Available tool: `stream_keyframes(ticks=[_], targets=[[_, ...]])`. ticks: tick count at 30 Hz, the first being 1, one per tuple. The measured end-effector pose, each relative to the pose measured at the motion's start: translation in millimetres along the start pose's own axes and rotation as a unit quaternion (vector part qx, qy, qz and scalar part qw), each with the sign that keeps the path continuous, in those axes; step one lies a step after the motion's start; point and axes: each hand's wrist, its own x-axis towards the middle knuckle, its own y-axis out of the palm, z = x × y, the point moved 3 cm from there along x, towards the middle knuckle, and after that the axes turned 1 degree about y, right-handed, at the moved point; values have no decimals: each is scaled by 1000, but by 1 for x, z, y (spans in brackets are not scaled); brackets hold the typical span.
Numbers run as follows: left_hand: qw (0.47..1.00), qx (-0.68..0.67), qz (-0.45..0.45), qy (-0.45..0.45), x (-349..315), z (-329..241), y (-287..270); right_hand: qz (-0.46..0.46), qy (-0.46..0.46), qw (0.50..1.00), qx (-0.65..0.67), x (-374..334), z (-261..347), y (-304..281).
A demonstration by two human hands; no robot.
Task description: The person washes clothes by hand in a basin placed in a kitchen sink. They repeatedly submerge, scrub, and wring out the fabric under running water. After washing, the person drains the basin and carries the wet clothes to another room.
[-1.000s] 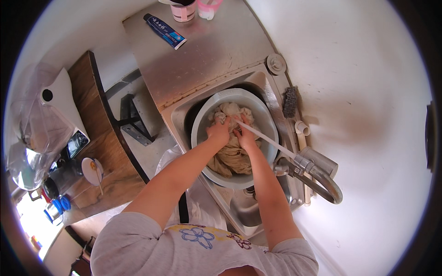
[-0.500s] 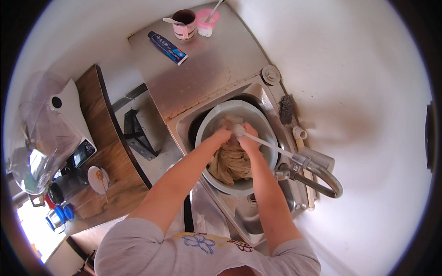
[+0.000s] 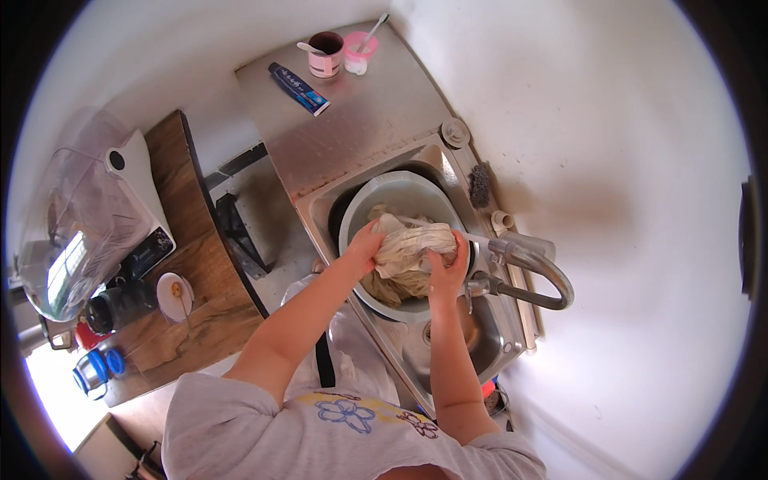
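A bunched, wet, pale beige cloth (image 3: 410, 246) is stretched between my two hands, lifted over a light grey basin (image 3: 406, 189). At its left end, my left hand (image 3: 367, 245) is closed round the fabric. The right end is gripped by my right hand (image 3: 450, 264), thumb toward me. More tan cloth (image 3: 392, 290) lies in the basin beneath the hands. A curved metal faucet (image 3: 552, 294) stands at the right, and a pale stream runs from its end toward the cloth, partly hidden by my right hand.
The basin sits in a steel sink (image 3: 472, 340). Beyond it, the steel counter (image 3: 320, 144) carries a toothpaste tube (image 3: 298, 90), a dark-lined mug (image 3: 326, 56) and a pink cup with a toothbrush (image 3: 360, 53). A scrubber (image 3: 479, 186) lies by the wall. Left stands a wooden table (image 3: 212, 296).
Both hands have come up and nearer, lifting part of the cloth and spreading it between them. The hands are farther apart than before. The whole view has shifted slightly.
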Motion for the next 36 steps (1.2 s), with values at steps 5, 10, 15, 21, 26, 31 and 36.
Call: stream_keyframes(ticks=[5,10,15,21,26,31,36], targets=[[986,-131,8,-105,-53,-14,41,52,-135,961,-237,-20,2,30],[994,70,-60,57,-56,-29,62,40,-83,990,-105,0,-2,45],[967,127,-44,215,-30,-24,55,12,-29,995,-97,15,-28,37],[899,338,-103,258,-29,-28,53,-50,157,979,118,17,-48,41],[820,500,-70,270,-8,-28,49,-5,234,894,381,25,-69,35],[751,606,-109,236,41,-11,14,18,222,961,165,72,-117,4],[637,767,-76,-30,50,-15,3,73,27,948,-308,96,-155,-22]])
